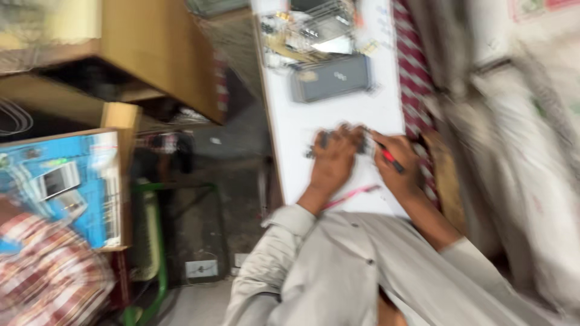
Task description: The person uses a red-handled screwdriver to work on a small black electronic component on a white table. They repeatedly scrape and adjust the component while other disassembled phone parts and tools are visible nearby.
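Observation:
The picture is motion-blurred. My left hand (332, 160) rests on a white table (362, 118) with its fingers curled over a small dark part (318, 145), whose shape I cannot make out. My right hand (399, 164) is just to the right of it and grips a thin red-and-black tool (389, 158), tip pointed toward the part. Both hands meet at the table's near middle. Grey sleeves run from the bottom of the view. A pink strip (352, 194) lies on the table by my left wrist.
A grey flat box (332, 77) and a cluster of metal and circuit parts (308, 30) sit at the table's far end. Left are a wooden shelf (151, 48), a blue carton (60, 187) and a green frame (160, 241). A striped cloth (414, 66) and white sacks (544, 181) lie right.

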